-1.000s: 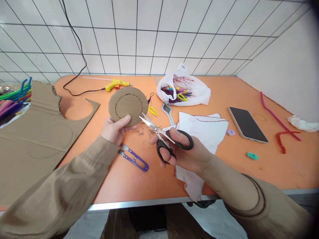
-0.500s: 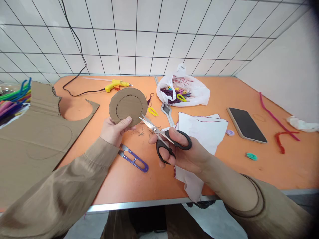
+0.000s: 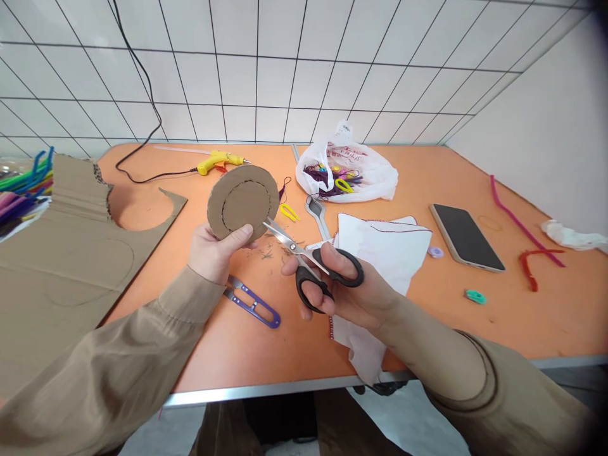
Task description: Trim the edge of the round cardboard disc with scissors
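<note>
A round cardboard disc [image 3: 244, 206] with a smaller circle marked inside its edge is pinched in my left hand [image 3: 216, 250], thumb on the front and fingers mostly hidden behind. My right hand [image 3: 356, 291] holds black-handled scissors [image 3: 293, 247], fingers through the loops. Their blades are slightly parted, and the tips are at the disc's lower right edge. Below the disc, purple thread snips [image 3: 254, 307] lie on the orange table [image 3: 237, 361]. Small dark scraps are scattered under the blades.
Cut cardboard [image 3: 85, 253] covers the left side. Behind are a yellow glue gun [image 3: 221, 161] and a white bag [image 3: 375, 174] of threads. White cloth [image 3: 384, 244] lies beneath my right hand; a phone [image 3: 468, 237] and pipe cleaners [image 3: 517, 221] are at right.
The view has shifted slightly. The disc and both hands keep nearly the same places, and the scissor tips remain at the disc's edge.
</note>
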Action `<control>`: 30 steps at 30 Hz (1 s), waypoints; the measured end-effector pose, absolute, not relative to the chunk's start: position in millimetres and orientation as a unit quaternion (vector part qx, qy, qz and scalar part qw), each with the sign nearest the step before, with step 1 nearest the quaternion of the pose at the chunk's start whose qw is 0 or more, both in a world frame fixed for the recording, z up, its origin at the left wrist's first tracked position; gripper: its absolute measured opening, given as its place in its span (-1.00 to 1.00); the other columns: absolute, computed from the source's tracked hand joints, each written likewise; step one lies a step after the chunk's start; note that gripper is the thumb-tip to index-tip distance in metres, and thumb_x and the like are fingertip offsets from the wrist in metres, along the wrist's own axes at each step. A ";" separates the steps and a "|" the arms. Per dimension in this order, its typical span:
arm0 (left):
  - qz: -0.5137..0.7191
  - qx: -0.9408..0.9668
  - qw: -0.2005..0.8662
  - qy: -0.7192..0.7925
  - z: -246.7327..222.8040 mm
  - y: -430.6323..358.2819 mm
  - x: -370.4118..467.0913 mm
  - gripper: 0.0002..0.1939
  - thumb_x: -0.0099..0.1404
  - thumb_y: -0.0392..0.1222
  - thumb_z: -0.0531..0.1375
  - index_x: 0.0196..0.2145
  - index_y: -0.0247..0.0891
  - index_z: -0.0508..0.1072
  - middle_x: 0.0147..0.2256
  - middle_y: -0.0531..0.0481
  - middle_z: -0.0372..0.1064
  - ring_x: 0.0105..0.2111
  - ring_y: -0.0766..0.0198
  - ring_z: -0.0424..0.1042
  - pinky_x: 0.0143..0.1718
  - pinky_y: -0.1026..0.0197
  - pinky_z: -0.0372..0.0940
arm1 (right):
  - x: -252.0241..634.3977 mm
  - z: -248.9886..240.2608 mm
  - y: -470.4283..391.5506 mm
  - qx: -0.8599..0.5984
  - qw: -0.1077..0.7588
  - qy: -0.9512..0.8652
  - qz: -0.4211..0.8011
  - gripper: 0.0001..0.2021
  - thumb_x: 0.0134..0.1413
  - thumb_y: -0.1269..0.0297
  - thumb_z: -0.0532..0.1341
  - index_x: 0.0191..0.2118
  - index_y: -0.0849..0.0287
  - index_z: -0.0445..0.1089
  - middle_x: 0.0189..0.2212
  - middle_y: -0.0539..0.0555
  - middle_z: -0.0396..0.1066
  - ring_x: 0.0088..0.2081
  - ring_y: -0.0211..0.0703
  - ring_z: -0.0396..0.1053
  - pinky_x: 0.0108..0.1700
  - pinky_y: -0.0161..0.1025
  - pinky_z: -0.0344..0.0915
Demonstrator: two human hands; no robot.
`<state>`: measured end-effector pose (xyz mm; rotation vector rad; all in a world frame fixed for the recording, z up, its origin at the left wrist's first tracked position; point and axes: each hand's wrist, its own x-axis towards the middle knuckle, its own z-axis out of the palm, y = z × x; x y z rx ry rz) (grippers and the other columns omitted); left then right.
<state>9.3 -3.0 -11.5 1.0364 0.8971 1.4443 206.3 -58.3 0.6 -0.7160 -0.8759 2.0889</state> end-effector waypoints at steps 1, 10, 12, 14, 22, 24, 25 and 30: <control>0.609 0.440 0.541 0.379 -11.8 -2.7 9.1 -0.77 -0.08 -0.19 0.47 -0.40 -0.20 0.59 -0.44 0.01 0.53 -0.40 0.17 0.52 -0.46 0.19 0.47 | 206.2 0.6 -58.4 -0.281 0.374 -0.341 0.816 -0.55 0.06 -0.10 0.29 -0.27 0.29 0.53 -0.61 -0.02 0.40 -0.68 -0.39 0.22 -0.40 -0.27 0.45; 0.599 0.454 0.535 0.386 -11.2 -2.0 7.9 -0.76 -0.07 -0.19 0.46 -0.38 -0.20 0.59 -0.44 0.00 0.54 -0.40 0.16 0.52 -0.46 0.19 0.46 | 208.6 1.2 -56.8 -0.281 0.367 -0.336 0.821 -0.54 0.12 -0.11 0.24 -0.29 0.29 0.52 -0.62 -0.02 0.40 -0.68 -0.39 0.22 -0.41 -0.27 0.46; 0.598 0.457 0.532 0.387 -9.9 -3.1 8.1 -0.79 -0.06 -0.20 0.45 -0.40 -0.20 0.59 -0.46 0.01 0.53 -0.44 0.20 0.51 -0.48 0.22 0.44 | 209.3 2.1 -55.4 -0.278 0.360 -0.334 0.826 -0.52 0.16 -0.13 0.19 -0.30 0.29 0.52 -0.63 -0.03 0.39 -0.69 -0.40 0.21 -0.42 -0.27 0.46; 0.600 0.460 0.528 0.385 -9.2 -3.3 7.9 -0.80 -0.07 -0.22 0.44 -0.41 -0.20 0.59 -0.48 0.03 0.52 -0.47 0.22 0.50 -0.50 0.23 0.42 | 209.6 2.2 -54.4 -0.272 0.357 -0.336 0.828 -0.50 0.16 -0.14 0.18 -0.30 0.30 0.52 -0.63 -0.02 0.38 -0.68 -0.40 0.20 -0.42 -0.26 0.46; 0.610 0.475 0.512 0.374 -11.9 0.3 4.7 -0.88 -0.04 -0.23 0.42 -0.49 -0.20 0.56 -0.56 0.06 0.47 -0.56 0.28 0.44 -0.56 0.25 0.39 | 208.6 1.9 -54.5 -0.266 0.362 -0.339 0.826 -0.56 0.07 -0.09 0.29 -0.33 0.29 0.51 -0.66 -0.05 0.34 -0.69 -0.41 0.12 -0.43 -0.25 0.48; 0.609 0.483 0.507 0.373 -12.9 0.8 4.0 -0.87 -0.04 -0.23 0.42 -0.48 -0.21 0.56 -0.55 0.06 0.47 -0.56 0.28 0.43 -0.56 0.25 0.39 | 208.6 2.7 -54.3 -0.264 0.361 -0.340 0.827 -0.57 0.07 -0.08 0.28 -0.35 0.29 0.51 -0.67 -0.06 0.33 -0.69 -0.41 0.11 -0.44 -0.25 0.48; 0.609 0.485 0.504 0.372 -13.4 1.1 3.7 -0.86 -0.04 -0.23 0.43 -0.48 -0.20 0.56 -0.55 0.05 0.47 -0.56 0.27 0.44 -0.56 0.24 0.39 | 208.7 3.0 -54.2 -0.263 0.361 -0.341 0.827 -0.57 0.08 -0.08 0.28 -0.36 0.30 0.50 -0.68 -0.07 0.33 -0.70 -0.41 0.11 -0.44 -0.25 0.48; 0.609 0.489 0.502 0.371 -15.4 2.0 2.4 -0.82 -0.05 -0.20 0.44 -0.44 -0.18 0.56 -0.53 0.05 0.48 -0.53 0.24 0.45 -0.58 0.22 0.41 | 209.6 2.9 -53.6 -0.265 0.362 -0.344 0.825 -0.57 0.11 -0.07 0.24 -0.37 0.30 0.49 -0.70 -0.08 0.29 -0.71 -0.42 0.06 -0.46 -0.24 0.48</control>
